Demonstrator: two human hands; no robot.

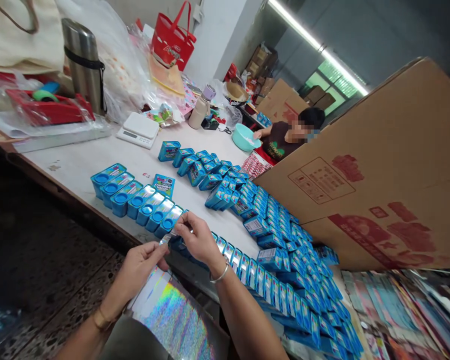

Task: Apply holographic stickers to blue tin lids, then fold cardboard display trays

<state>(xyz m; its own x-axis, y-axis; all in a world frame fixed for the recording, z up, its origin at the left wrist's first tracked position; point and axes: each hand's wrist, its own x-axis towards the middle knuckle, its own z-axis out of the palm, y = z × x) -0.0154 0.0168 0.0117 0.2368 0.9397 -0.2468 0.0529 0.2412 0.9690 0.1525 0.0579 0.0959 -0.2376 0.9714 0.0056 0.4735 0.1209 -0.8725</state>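
Observation:
My left hand (139, 267) pinches the top edge of a shiny holographic sticker sheet (172, 312) that lies over my lap. My right hand (197, 237), a silver bangle on its wrist, has its fingers pinched together just above the sheet's edge, over a row of small blue boxes (135, 197) at the table's near edge. What the right fingers hold is too small to name. Several more blue boxes (285, 240) stand in rows and piles across the white table (78, 165) to the right.
A big cardboard box (378, 170) stands on the right. A white scale (139, 129), a steel flask (83, 62), a red tray (48, 107), bags and a beige bottle (201, 106) sit at the back. Another person (285, 137) sits at the far end by a teal bowl (243, 136).

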